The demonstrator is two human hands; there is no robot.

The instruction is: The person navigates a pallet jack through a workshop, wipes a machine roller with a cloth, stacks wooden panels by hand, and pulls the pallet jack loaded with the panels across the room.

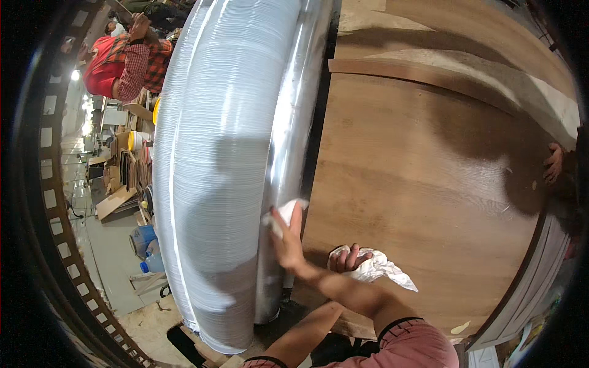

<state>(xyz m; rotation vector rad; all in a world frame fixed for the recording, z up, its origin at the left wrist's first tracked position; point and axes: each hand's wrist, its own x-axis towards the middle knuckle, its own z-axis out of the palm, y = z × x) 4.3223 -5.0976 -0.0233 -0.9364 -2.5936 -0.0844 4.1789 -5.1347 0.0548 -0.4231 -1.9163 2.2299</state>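
Note:
My right hand (287,242) presses a wad of white cloth (283,214) against a shiny metal roller (293,129). Its forearm crosses over my left one. On the right side of the roller, above the brown wooden tabletop (417,178), my left hand (345,260) grips a crumpled white cloth (383,270) whose end hangs loose to the right. Left of the metal roller runs a much larger pale roller (215,159) with a finely ridged, glossy surface. My right forearm partly hides the left wrist.
Another person's hand (553,164) rests at the tabletop's right edge. A person in red and plaid (132,67) is at the upper left. Beyond the large roller are stacked boards (126,168), buckets (136,141) and blue water bottles (147,245). A raised wooden strip (405,72) crosses the tabletop's far part.

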